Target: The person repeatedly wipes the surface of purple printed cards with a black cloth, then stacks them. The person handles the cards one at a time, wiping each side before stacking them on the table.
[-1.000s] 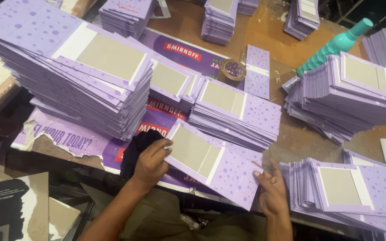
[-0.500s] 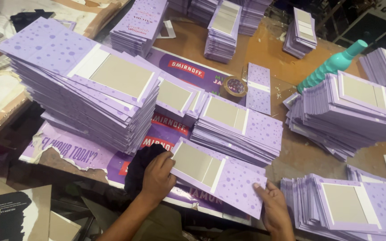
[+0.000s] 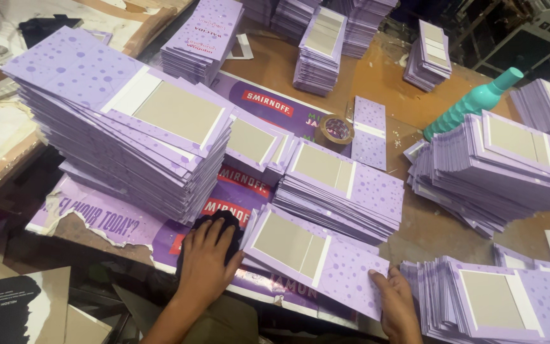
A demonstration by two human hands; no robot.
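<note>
Your left hand (image 3: 208, 261) lies flat, fingers spread slightly, pressing on a dark cloth (image 3: 219, 224) at the table's near edge; most of the cloth is hidden under the palm. Your right hand (image 3: 394, 304) has fingers together, tips on the near right corner of a purple card (image 3: 316, 258); thumb is out of sight, so can't tell if it's pinching or just touching. The card lies flat and tilted between both hands, on a purple poster (image 3: 97, 220) with a torn edge. Just beyond it: a low card stack (image 3: 342, 185), then a tall card stack (image 3: 122, 124) at left. A fanned card pile (image 3: 498, 302) at right is cut off by the frame. Tape roll (image 3: 337, 129) and teal bottle (image 3: 472, 102) sit farther back, the bottle's base hidden.
</note>
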